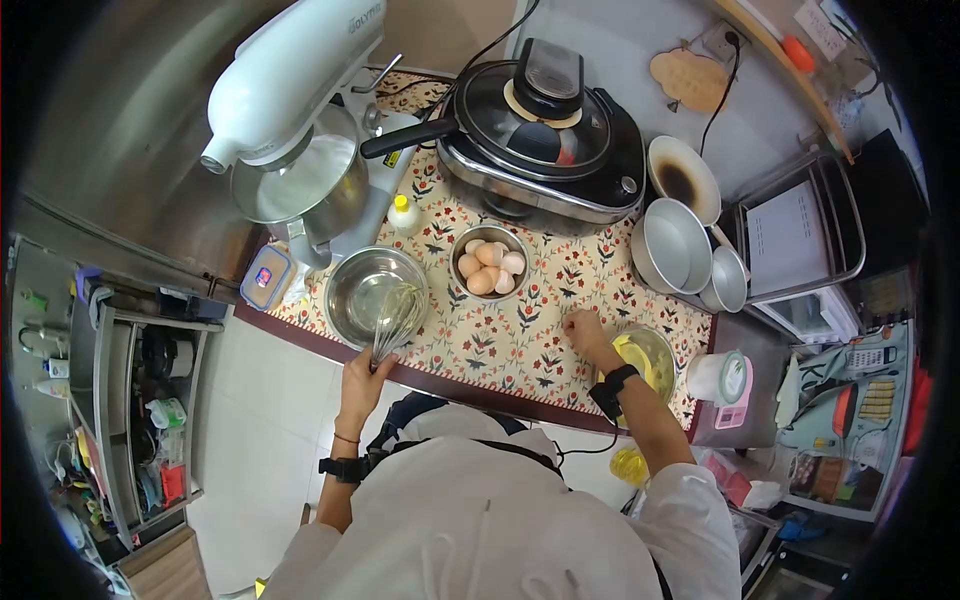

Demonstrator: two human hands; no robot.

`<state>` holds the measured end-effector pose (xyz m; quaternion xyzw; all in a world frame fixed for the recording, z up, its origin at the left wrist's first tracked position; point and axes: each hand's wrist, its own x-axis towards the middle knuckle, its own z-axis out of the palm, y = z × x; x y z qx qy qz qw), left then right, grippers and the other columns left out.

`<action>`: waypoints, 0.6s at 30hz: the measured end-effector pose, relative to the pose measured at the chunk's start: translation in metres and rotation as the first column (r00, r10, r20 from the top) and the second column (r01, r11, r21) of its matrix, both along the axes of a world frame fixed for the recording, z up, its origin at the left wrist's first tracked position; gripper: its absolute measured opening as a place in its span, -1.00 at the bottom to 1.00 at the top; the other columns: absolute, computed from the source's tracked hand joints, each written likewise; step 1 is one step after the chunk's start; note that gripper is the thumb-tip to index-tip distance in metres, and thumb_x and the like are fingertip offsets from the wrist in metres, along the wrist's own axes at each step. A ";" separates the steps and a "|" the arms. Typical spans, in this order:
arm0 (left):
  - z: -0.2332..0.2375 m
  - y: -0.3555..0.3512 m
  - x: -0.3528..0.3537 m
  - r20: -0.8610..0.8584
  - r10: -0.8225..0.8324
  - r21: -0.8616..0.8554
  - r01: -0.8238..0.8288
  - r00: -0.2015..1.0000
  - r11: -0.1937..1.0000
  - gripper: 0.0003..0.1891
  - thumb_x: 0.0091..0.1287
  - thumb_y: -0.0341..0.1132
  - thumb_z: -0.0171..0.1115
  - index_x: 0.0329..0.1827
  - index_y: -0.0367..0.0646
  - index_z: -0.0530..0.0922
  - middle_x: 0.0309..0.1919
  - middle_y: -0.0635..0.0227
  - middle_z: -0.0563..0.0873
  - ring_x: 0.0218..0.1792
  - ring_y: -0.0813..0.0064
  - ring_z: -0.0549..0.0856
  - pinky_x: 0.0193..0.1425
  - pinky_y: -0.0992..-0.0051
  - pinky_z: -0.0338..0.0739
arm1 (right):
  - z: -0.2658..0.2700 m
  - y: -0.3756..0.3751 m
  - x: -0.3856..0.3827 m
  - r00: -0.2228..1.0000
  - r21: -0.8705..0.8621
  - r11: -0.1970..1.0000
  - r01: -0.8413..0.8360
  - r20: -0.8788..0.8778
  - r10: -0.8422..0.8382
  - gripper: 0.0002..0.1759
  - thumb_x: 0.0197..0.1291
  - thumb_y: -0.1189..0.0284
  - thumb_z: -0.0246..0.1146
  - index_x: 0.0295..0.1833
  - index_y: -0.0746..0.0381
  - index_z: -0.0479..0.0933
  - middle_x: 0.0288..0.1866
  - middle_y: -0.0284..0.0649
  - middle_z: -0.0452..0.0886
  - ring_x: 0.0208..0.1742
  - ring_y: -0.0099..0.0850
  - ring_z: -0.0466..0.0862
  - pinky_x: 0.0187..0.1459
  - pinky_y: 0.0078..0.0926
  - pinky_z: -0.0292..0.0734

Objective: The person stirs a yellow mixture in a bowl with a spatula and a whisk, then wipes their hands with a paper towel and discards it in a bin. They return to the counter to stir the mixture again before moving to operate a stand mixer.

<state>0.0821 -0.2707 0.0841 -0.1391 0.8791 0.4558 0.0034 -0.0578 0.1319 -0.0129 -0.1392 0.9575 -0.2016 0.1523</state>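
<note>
My left hand (pixel 368 378) is wrapped round the handle of a balloon whisk (pixel 402 315). The whisk's wires lean inside a steel mixing bowl (pixel 338 285) at the counter's front edge. Curled closed, my right hand (pixel 585 332) is over the flowered tablecloth with nothing visible in its fingers. Beside its wrist, partly covered by the forearm, is a bowl (pixel 668 350) with yellow contents. Between and beyond the two hands, a small steel bowl (pixel 459 243) holds several brown eggs and shells (pixel 487 268).
A stand mixer (pixel 290 90) with a steel bowl is at back left. Near it are a yellow-capped bottle (pixel 403 213) and a lidded box (pixel 268 278). A black electric cooker (pixel 540 170) occupies the back. Cake tins (pixel 672 245) and a white tub (pixel 715 376) are at right.
</note>
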 end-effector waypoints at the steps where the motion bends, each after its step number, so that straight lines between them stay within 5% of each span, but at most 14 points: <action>1: 0.002 -0.002 0.000 0.004 0.006 0.001 -0.006 1.000 1.000 -0.74 0.17 -0.26 0.23 -0.34 -0.35 0.51 -0.67 0.01 0.51 -0.65 0.11 0.51 -0.53 0.34 0.34 | -0.007 0.008 -0.002 0.994 0.015 1.000 -0.006 -0.109 0.007 -0.93 -0.15 0.55 0.17 -0.53 0.26 0.58 -0.53 -0.12 0.59 -0.46 -0.24 0.59 -0.36 -0.40 0.50; 3: 0.008 -0.002 -0.002 -0.014 -0.016 -0.029 0.016 1.000 0.999 -0.73 0.17 -0.25 0.24 -0.37 -0.35 0.51 -0.69 0.02 0.50 -0.66 0.12 0.50 -0.54 0.34 0.34 | -0.016 0.022 -0.012 0.945 0.038 0.999 -0.017 -0.326 0.029 -0.92 -0.18 0.62 0.21 -0.47 0.31 0.59 -0.57 -0.09 0.59 -0.59 -0.30 0.58 -0.50 -0.45 0.48; 6: 0.008 -0.007 -0.005 -0.008 -0.040 -0.035 0.040 0.999 0.999 -0.73 0.17 -0.24 0.24 -0.38 -0.34 0.50 -0.68 0.01 0.50 -0.65 0.09 0.50 -0.53 0.32 0.34 | 0.025 -0.002 -0.009 0.958 -0.224 0.942 0.251 -0.083 -0.275 -0.96 -0.12 0.62 0.26 -0.45 0.34 0.59 -0.59 -0.18 0.58 -0.62 -0.48 0.55 -0.53 -0.55 0.46; 7: 0.006 -0.009 -0.004 0.003 -0.046 -0.029 0.046 0.999 0.999 -0.73 0.17 -0.24 0.24 -0.38 -0.34 0.50 -0.67 0.01 0.51 -0.64 0.08 0.50 -0.53 0.31 0.34 | 0.032 -0.011 -0.009 0.921 -0.346 0.853 0.389 0.116 -0.373 -0.93 -0.10 0.59 0.28 -0.41 0.32 0.60 -0.59 -0.19 0.61 -0.61 -0.55 0.55 -0.50 -0.61 0.44; 10: 0.003 -0.014 -0.006 -0.017 -0.047 -0.013 0.047 0.999 0.999 -0.73 0.17 -0.22 0.23 -0.38 -0.32 0.50 -0.64 0.00 0.53 -0.58 0.04 0.53 -0.49 0.27 0.37 | 0.056 -0.047 0.003 0.906 -0.591 0.696 0.409 0.174 -0.385 -0.95 -0.03 0.61 0.26 -0.41 0.37 0.59 -0.61 -0.27 0.59 -0.59 -0.63 0.50 -0.50 -0.67 0.41; 16: 0.008 -0.024 -0.014 -0.005 -0.113 -0.079 0.112 0.994 0.991 -0.62 0.16 -0.15 0.23 -0.12 -0.30 0.54 -0.55 -0.02 0.60 -0.45 0.03 0.62 -0.38 0.25 0.50 | 0.062 -0.090 0.028 0.899 -0.767 0.490 0.414 0.259 -0.353 -0.89 -0.02 0.65 0.27 -0.31 0.38 0.54 -0.58 -0.35 0.53 -0.57 -0.63 0.49 -0.48 -0.68 0.43; 18: -0.007 -0.031 -0.013 -0.051 -0.122 -0.125 0.115 0.991 0.985 -0.59 0.17 -0.11 0.22 -0.08 -0.27 0.53 -0.51 -0.04 0.60 -0.40 0.01 0.62 -0.34 0.21 0.50 | 0.063 -0.095 0.031 0.912 -0.755 0.535 0.381 0.211 -0.352 -0.85 -0.03 0.66 0.27 -0.28 0.38 0.52 -0.56 -0.35 0.52 -0.56 -0.61 0.48 -0.49 -0.68 0.42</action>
